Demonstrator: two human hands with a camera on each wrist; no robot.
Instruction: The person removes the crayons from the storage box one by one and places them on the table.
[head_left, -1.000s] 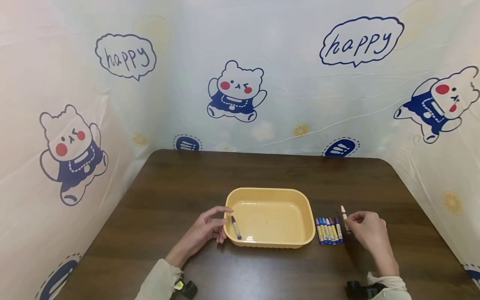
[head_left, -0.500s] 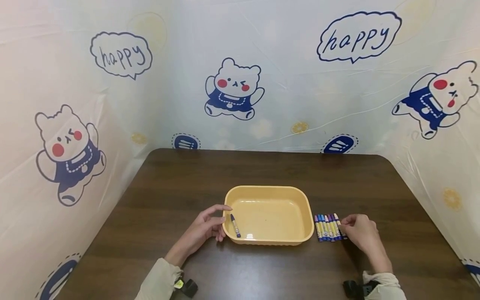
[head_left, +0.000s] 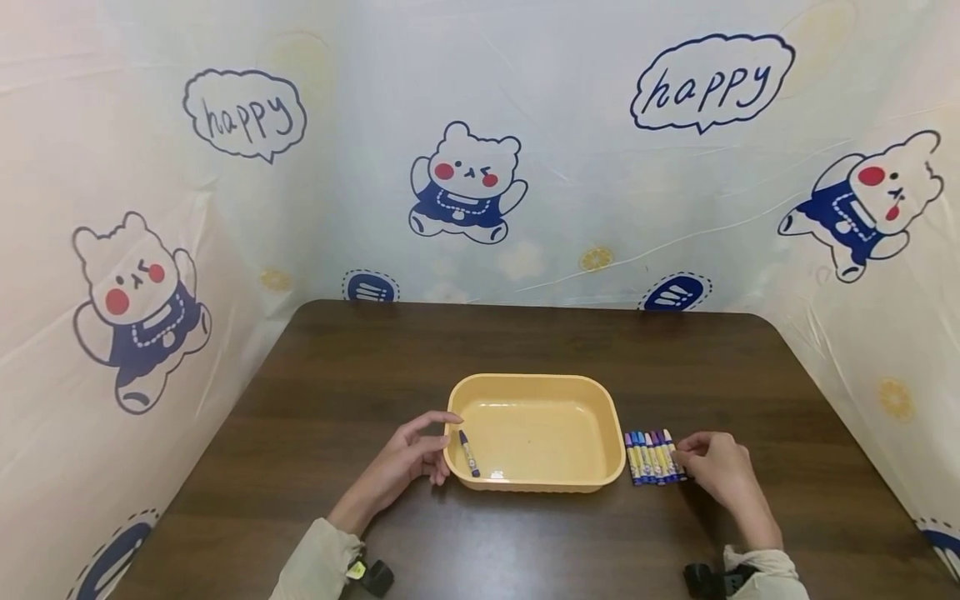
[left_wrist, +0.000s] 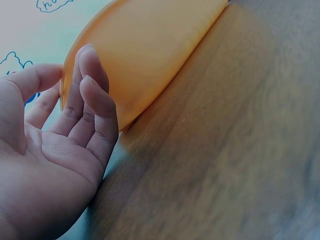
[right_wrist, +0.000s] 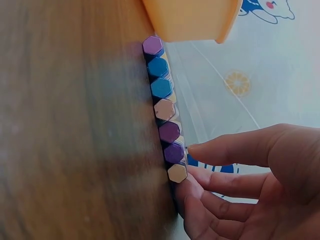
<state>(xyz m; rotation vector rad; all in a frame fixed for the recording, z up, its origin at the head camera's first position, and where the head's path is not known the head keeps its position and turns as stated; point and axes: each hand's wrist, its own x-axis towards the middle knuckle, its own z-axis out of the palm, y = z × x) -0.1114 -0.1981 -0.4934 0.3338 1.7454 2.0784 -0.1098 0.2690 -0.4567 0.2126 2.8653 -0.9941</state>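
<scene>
A yellow plastic basin (head_left: 536, 433) stands on the table with one dark-tipped crayon (head_left: 469, 455) inside by its left wall. My left hand (head_left: 408, 458) pinches the basin's left rim between thumb and index finger; the other fingers curve beside the outer wall in the left wrist view. Right of the basin, several crayons (head_left: 647, 460) lie side by side in a tight row, with purple, blue, pink and cream ends. My right hand (head_left: 720, 467) holds the cream crayon (right_wrist: 177, 173) at the row's right end, thumb on top and fingers against its outer side.
The dark wooden table (head_left: 360, 350) runs back to a printed curtain (head_left: 585, 192) with bears and "happy" bubbles, which also hangs at both sides. The basin's right wall stands close to the first crayon of the row.
My right hand has moved left and set the cream crayon against the row's right end, where it was held a little apart before. The left hand stays at the basin rim.
</scene>
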